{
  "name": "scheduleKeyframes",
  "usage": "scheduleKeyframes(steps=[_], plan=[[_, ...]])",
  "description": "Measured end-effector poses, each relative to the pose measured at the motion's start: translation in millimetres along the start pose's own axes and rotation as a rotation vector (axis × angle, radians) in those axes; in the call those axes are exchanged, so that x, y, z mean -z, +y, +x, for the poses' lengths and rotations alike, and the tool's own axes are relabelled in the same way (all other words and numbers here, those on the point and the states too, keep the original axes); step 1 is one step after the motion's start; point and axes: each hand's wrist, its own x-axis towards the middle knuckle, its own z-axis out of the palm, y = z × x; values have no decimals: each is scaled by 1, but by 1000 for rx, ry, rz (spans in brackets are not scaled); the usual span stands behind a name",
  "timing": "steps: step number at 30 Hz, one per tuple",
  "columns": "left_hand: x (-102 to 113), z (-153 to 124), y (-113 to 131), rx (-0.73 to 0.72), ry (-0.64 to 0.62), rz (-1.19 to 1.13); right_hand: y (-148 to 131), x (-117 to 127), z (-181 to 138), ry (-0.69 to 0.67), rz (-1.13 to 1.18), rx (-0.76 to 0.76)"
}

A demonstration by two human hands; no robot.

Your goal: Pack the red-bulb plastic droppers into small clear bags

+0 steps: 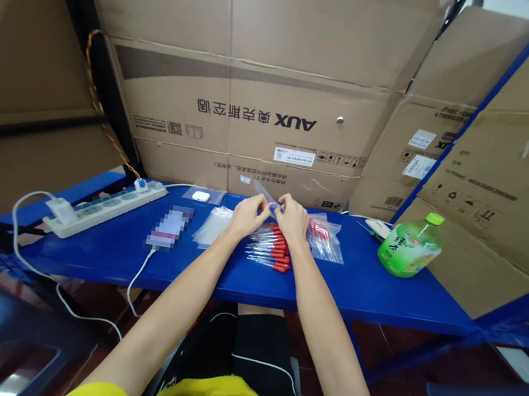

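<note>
My left hand [247, 214] and my right hand [292, 217] are close together above the blue shelf, fingers pinched on a clear plastic bag [265, 191] between them. Whether anything is inside that bag is too small to tell. Just below my hands lies a pile of slim red-ended tools [270, 250], which look like small screwdrivers; their red ends point right and my right wrist is beside them. A stack of flat clear bags [212, 226] rests left of my left hand. To the right of my right hand lie clear bags with red-ended tools inside [326, 237].
A green drink bottle [410, 246] stands at the right, beside a white device [378, 228]. On the left are a phone [169, 228] with its cable, a white power strip [108, 209] and a white earbud case [200, 196]. Cardboard walls [270, 43] enclose the blue shelf [330, 290].
</note>
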Motion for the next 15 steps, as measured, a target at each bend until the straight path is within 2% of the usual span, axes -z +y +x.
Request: scheduleKeyframes(steps=[3,5,7,11,13,15], plan=[[5,-1,4,31,-18,69,5,2,1,91,5,-66],[4,-1,3,72,-59,-24,6,2,2,146,39,-65],[-2,1,2,202,-88,-263,5,1,1,184,75,-32],[-15,9,4,649,-92,-973,-2,2,0,141,65,155],[-16,12,7,714,-90,-1271,-7,3,-1,57,6,299],[-13,14,10,735,2,-1447,-11,4,-1,-27,-44,428]])
